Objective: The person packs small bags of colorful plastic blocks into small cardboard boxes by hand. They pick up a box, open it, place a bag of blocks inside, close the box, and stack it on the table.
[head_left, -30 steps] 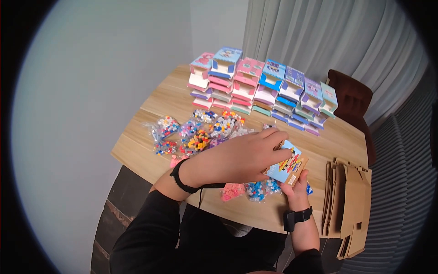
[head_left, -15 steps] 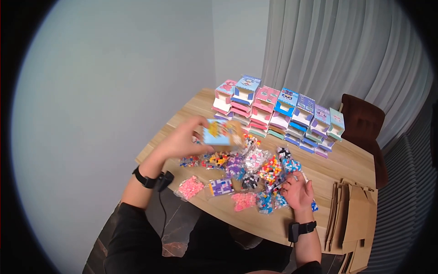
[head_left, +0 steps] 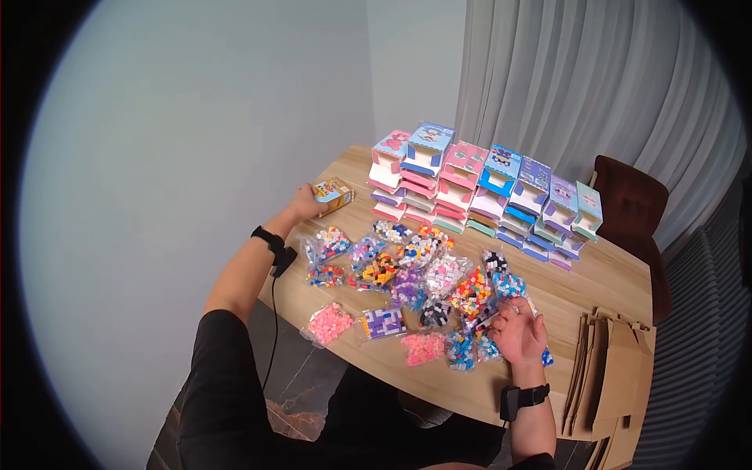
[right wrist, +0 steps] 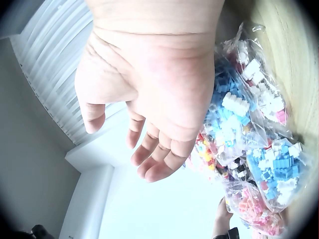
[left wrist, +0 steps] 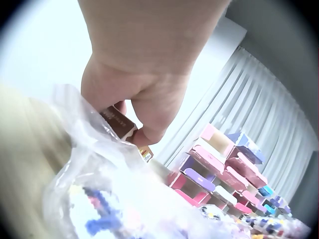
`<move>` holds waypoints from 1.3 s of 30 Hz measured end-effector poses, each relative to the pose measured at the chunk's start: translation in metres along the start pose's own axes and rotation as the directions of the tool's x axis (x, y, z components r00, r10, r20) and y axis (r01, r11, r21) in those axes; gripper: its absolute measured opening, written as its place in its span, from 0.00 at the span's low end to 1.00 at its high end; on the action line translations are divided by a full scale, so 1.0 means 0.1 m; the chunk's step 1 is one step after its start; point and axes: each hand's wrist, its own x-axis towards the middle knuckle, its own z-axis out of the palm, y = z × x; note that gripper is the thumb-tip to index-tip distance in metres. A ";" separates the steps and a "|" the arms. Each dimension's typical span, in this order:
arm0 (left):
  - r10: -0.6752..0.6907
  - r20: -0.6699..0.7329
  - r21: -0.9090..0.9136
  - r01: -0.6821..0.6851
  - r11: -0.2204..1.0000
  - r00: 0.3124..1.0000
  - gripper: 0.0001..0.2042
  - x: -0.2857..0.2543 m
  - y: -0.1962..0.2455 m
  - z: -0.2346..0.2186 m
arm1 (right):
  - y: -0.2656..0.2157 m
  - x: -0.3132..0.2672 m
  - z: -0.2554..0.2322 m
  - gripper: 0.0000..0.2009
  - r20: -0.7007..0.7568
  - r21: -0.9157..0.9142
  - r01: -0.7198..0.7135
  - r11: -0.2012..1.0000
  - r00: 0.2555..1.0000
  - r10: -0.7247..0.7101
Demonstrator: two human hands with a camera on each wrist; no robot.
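Observation:
At the far left of the table in the head view, my left hand (head_left: 306,204) grips a small brown and light-blue box (head_left: 335,196) with a colourful picture on it. The left wrist view has thumb and fingers around the brown side of that box (left wrist: 118,123). My right hand (head_left: 523,335) is palm up with its fingers loosely bent, and nothing is in it. Clear bags of small blue and white building bricks (right wrist: 279,172) lie beside it. More brick bags, including a red and yellow one (head_left: 472,294) and a pink one (head_left: 329,322), cover the table's middle and front.
Stacked small pastel boxes (head_left: 462,160) with their ends open form a long row at the back. Flattened brown cardboard (head_left: 615,376) stands at the right edge. A brown chair (head_left: 630,200) is behind the table (head_left: 356,163). A flat purple packet (head_left: 384,322) lies in front.
My left hand has carried the box from beside my right hand to the table's far left, lowering it there. The right hand has let go of it and stays near the brick bags.

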 end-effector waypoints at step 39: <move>0.447 0.104 0.208 -0.459 0.864 0.889 0.14 -2.11 0.60 -0.99 | -0.01 0.02 -0.03 0.27 -0.044 -0.013 -0.009 1.000 0.999 0.008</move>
